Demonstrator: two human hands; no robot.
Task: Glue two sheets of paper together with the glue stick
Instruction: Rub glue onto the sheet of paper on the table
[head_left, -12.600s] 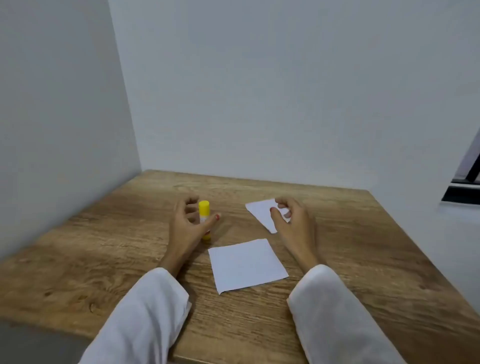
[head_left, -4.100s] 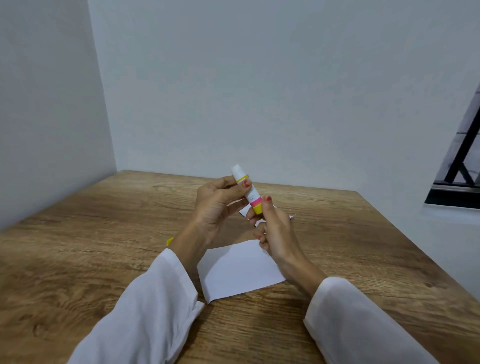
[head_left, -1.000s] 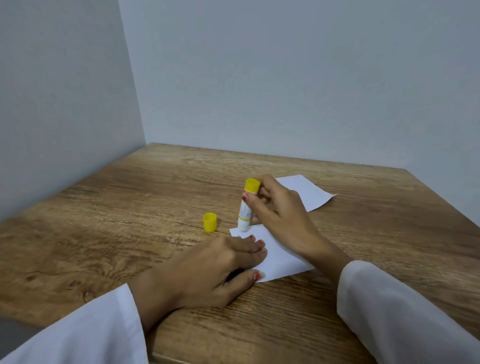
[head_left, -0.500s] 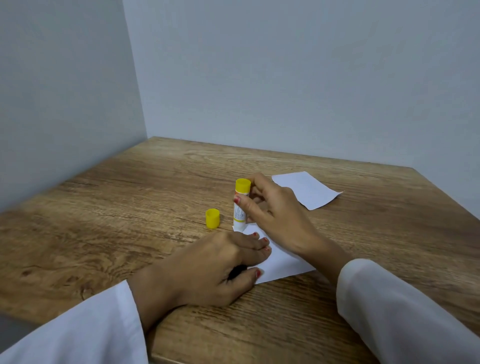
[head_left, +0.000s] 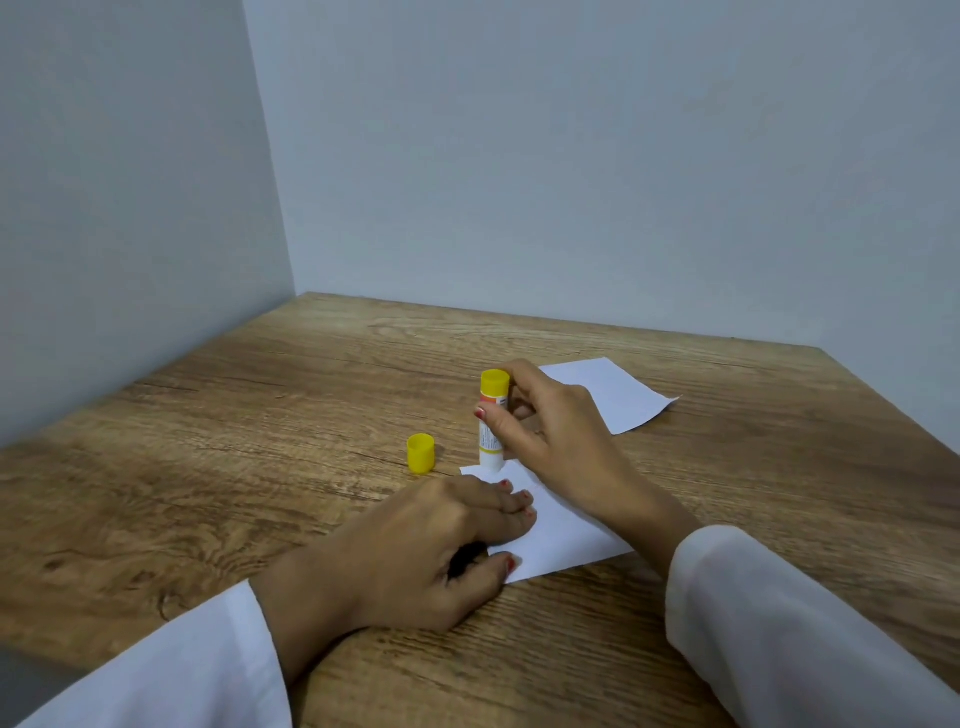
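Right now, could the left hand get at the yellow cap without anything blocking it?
Probably yes: the cap stands alone on bare table, just beyond the left hand, which presses the near sheet flat. Reaching would mean letting go of the paper.

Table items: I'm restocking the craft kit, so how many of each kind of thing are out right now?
Paper sheets: 2, near sheet and far sheet
Glue stick: 1
Yellow cap: 1
Total: 4
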